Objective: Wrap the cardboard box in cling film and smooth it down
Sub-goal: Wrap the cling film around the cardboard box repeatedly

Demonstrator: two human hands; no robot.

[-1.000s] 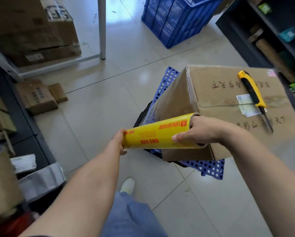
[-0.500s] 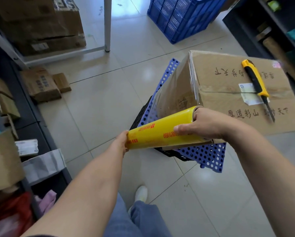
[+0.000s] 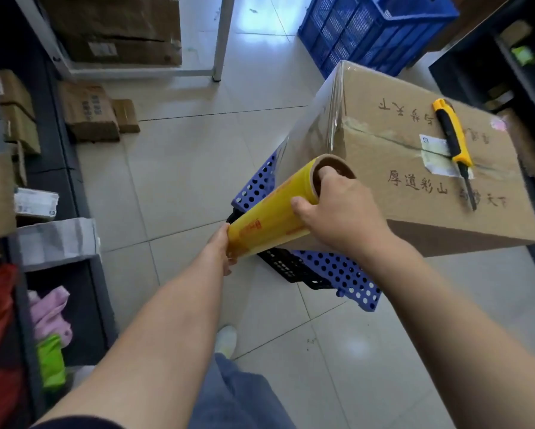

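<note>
Yellow cling film roll [image 3: 270, 213] gripped at each end by both hands [image 3: 337, 212] beside the cardboard box [image 3: 414, 168] — keep tension even, film flat round the corner

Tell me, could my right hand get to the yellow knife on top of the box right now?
Probably not at once: the right hand is gripping the cling film roll. The utility knife lies uncovered on the cardboard box, so once freed, nothing blocks it.
</note>
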